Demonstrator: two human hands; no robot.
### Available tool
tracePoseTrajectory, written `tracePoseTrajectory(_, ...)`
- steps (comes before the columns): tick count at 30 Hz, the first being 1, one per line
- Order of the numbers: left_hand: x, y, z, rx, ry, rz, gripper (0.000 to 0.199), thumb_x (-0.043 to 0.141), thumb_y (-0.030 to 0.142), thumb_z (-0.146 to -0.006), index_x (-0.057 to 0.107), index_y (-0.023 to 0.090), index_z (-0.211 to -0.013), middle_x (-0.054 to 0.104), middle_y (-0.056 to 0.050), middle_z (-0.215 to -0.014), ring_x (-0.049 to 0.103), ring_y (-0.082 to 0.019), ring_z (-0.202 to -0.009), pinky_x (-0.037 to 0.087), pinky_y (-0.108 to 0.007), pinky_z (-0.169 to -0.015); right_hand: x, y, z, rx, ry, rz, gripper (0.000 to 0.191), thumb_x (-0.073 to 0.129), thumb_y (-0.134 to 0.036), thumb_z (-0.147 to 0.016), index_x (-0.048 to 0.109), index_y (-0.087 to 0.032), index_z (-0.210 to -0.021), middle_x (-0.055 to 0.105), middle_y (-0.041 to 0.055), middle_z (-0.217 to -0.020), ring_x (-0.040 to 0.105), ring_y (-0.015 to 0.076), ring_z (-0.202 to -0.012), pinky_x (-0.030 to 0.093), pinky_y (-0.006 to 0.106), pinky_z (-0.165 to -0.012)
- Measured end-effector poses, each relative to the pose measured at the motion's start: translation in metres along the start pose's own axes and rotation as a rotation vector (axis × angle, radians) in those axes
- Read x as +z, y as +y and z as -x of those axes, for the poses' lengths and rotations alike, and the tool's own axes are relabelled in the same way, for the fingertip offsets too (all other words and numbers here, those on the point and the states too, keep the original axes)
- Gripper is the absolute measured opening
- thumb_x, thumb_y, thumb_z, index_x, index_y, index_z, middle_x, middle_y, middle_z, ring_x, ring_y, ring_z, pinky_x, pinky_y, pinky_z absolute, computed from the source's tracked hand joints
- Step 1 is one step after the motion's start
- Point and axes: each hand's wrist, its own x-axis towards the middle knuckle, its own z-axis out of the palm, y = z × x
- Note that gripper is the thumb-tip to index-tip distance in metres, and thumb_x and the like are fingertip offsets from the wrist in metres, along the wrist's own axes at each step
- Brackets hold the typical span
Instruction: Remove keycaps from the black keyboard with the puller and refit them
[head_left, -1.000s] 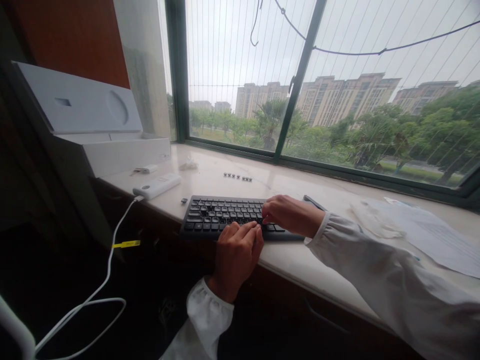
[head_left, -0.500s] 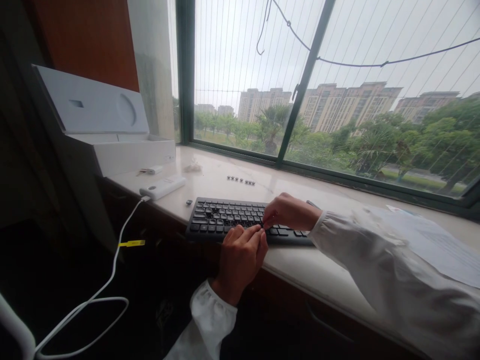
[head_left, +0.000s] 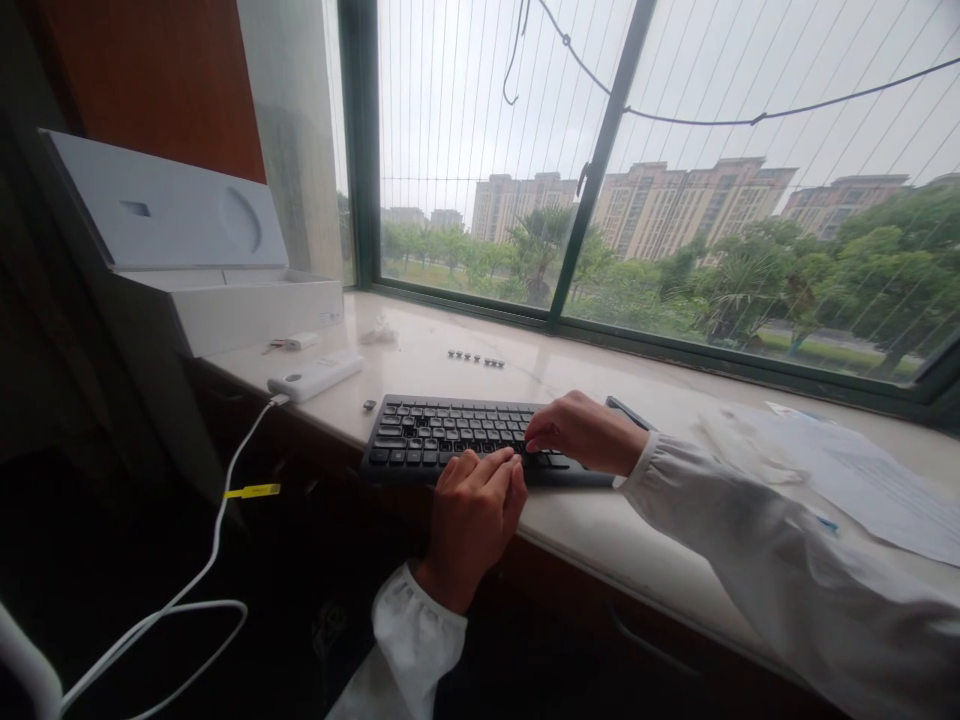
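A black keyboard point(head_left: 450, 420) lies along the front edge of the sill, with gaps where some keycaps are off. My left hand point(head_left: 476, 500) is closed over its front edge, fingers bent and together, the tips at the lower rows. Close beside those fingertips, my right hand point(head_left: 574, 430) comes down on the keys from the right, thumb and fingers curled in a pinch. Whatever is in either hand's fingertips is hidden or too small to make out. Several loose keycaps point(head_left: 475, 358) stand in a row behind the keyboard. One single keycap point(head_left: 369, 405) sits off its left end.
An opened white box point(head_left: 255, 310) stands at the left. Nearby lie a white power bank point(head_left: 315, 378) with a cable point(head_left: 219, 530) hanging down and a small white item point(head_left: 300, 342). Papers point(head_left: 870, 480) are at the right. A dark slim object point(head_left: 626, 410) is behind my right wrist.
The view has shifted slightly, so things sit a little further left. The fingertips of my right hand have come slightly away from those of my left, which stays at the keyboard's front edge.
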Motion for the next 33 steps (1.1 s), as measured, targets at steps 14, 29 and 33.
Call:
tracePoseTrajectory(14,-0.001,0.000,0.000,-0.002,0.003,0.007,0.018,0.054,0.022,-0.094,0.071,0.021,-0.096,0.073,0.003,-0.106,0.059,-0.019,-0.082,0.045,-0.038,-0.076,0.007,-0.004,-0.004,-0.003,-0.007,0.107,0.018,0.060,-0.025,-0.087,0.076,-0.017,-0.084,0.073,0.0066,-0.074,0.065,0.0149,-0.070,0.038,0.023,-0.063)
tracePoseTrajectory(29,-0.001,0.000,0.000,-0.005,0.008,0.013,0.017,0.053,0.022,-0.094,0.070,0.021,-0.096,0.073,0.002,-0.105,0.059,-0.019,-0.082,0.045,-0.038,-0.076,0.007,-0.009,0.005,0.058,-0.033,0.144,0.020,0.055,-0.017,-0.087,0.073,-0.018,-0.096,0.074,0.0074,-0.083,0.069,0.0177,-0.079,0.041,0.023,-0.066)
tracePoseTrajectory(33,0.000,0.000,0.000,-0.004,0.010,0.016,0.018,0.053,0.021,-0.094,0.071,0.021,-0.096,0.074,0.001,-0.104,0.060,-0.019,-0.082,0.045,-0.038,-0.076,0.007,-0.017,0.006,0.020,-0.050,0.233,0.021,0.051,-0.009,-0.086,0.070,-0.012,-0.094,0.072,0.0113,-0.087,0.068,0.0201,-0.083,0.042,0.024,-0.066)
